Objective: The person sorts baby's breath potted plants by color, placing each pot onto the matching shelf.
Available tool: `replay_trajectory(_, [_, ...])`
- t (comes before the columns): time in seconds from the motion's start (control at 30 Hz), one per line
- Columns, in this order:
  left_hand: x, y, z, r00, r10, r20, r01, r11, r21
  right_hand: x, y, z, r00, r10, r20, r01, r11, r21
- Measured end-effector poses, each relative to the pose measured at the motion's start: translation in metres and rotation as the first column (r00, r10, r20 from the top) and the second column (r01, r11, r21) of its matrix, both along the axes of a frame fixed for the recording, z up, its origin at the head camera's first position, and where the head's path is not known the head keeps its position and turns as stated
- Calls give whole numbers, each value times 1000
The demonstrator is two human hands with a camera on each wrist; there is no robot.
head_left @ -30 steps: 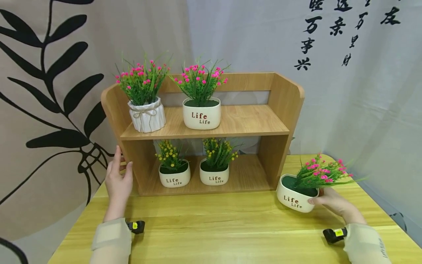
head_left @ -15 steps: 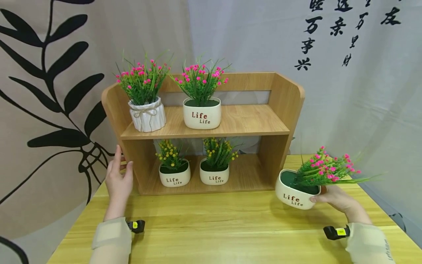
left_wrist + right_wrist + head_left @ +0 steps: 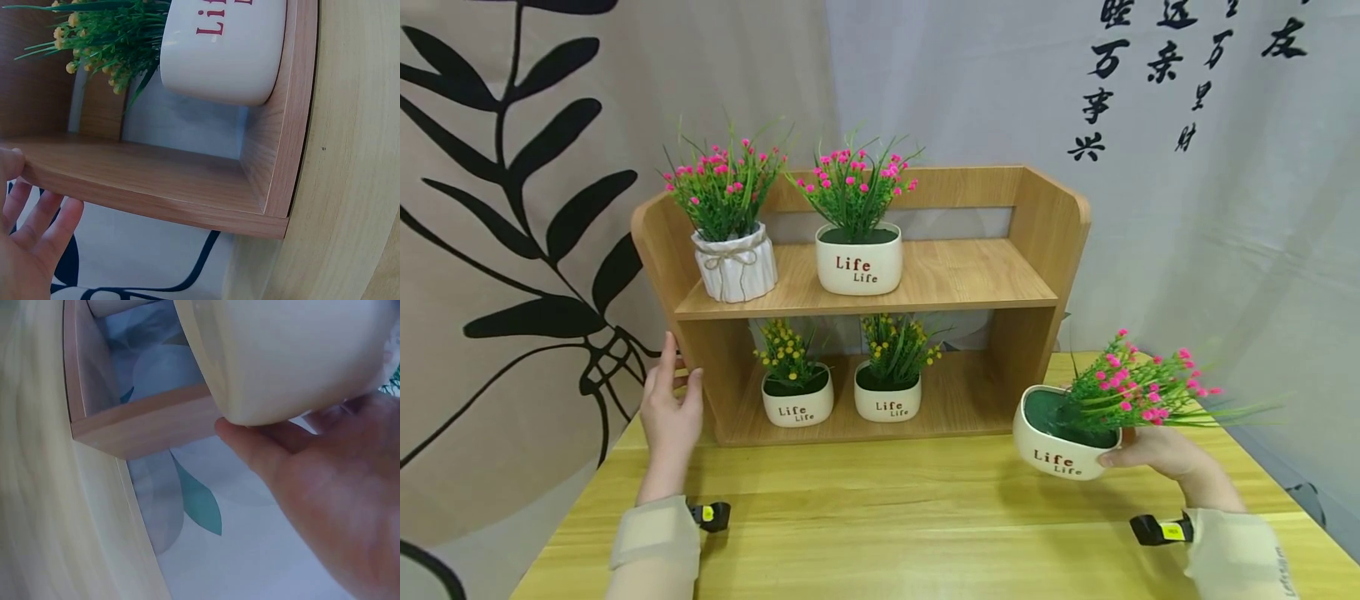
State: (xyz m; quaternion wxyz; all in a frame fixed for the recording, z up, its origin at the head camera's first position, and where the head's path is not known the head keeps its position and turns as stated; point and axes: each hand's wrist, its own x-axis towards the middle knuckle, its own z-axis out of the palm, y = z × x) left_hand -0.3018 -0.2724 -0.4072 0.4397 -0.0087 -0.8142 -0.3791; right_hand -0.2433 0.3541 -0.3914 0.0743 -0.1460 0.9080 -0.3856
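Observation:
My right hand grips the end of a white oval flowerpot marked "Life", with pink flowers and green grass. The pot is tilted over the table, right of the wooden shelf; in the right wrist view my thumb lies against its base. My left hand holds the shelf's left side panel, thumb at the front edge and fingers on the outer face. On the upper board stand a white pink-flowered pot tied with twine and another "Life" pot.
Two smaller "Life" pots with yellow flowers, a left one and a right one, stand in the lower compartment. The shelf rests toward the back of a yellow wooden table. A printed curtain hangs behind.
The right hand has raised the pink-flowered pot slightly and moved it a little left, tilting it more. The left hand stays at the shelf's side panel.

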Motion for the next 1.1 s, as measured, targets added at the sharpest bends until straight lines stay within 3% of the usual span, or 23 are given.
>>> replay_trajectory(0.27, [0, 2, -1, 1000, -2, 7, 2, 1000, -3, 0, -10, -3, 995, 70, -67, -74, 996, -46])
replay_trajectory(0.47, [-1, 1, 1, 1000, 14, -15, -14, 1000, 0, -1, -18, 3, 998, -44, 50, 38, 992, 117])
replay_trajectory(0.57, [-2, 1, 2, 1000, 8, -23, -8, 1000, 2, -3, -25, 5, 995, -64, 78, 49, 983, 176])
replay_trajectory(0.87, [-2, 0, -1, 1000, 11, -4, -11, 1000, 14, -9, -41, 18, 998, -47, 45, 31, 952, 305])
replay_trajectory(1.0, [-2, -1, -2, 1000, 13, -2, -13, 1000, 13, -11, -46, 28, 998, -13, 63, -4, 962, 272])
replay_trajectory(1.1, [-2, -1, -2, 1000, 16, 0, -16, 1000, 13, -13, -49, 37, 999, 31, 22, -34, 980, 196])
